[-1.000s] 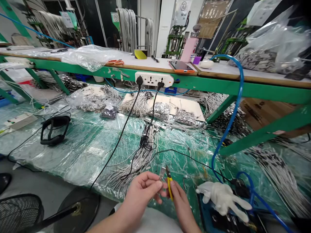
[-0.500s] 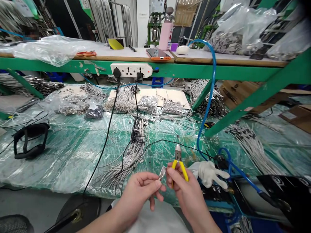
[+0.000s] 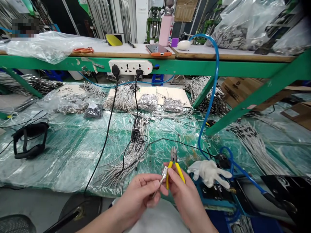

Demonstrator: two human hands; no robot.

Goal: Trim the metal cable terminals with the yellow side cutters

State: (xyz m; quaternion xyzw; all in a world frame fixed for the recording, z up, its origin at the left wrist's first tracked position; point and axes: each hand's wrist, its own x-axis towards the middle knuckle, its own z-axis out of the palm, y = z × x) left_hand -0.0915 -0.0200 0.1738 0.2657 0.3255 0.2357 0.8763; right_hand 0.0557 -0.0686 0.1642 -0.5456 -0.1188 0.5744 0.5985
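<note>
The left hand point(image 3: 143, 194) pinches a small metal connector point(image 3: 164, 173) between thumb and forefinger, so its grip is narrow and closed on that piece, which tilts up and to the right. The right hand point(image 3: 184, 197) is wrapped around the yellow-handled side cutters point(image 3: 173, 161). Its grip is closed on the handles, and the cutter's nose points up and away from the person. The right thumb lies just beside the connector, and the two hands meet low in the view, in front of the bench point(image 3: 73, 152), near its front edge.

The bench is covered with clear plastic sheeting over green. A white glove point(image 3: 209, 171) lies on a blue tray just right of the right hand, fingers spread. A blue air hose point(image 3: 213, 84) arcs down from the upper shelf and past the glove. Just beyond the hands lies a loose bundle of silvery cables point(image 3: 131, 155), crossed by two black cords that run up to a white power strip point(image 3: 131, 67) (both plugged in) on the green frame. A black strap point(image 3: 29, 140) lies well apart at the left.
</note>
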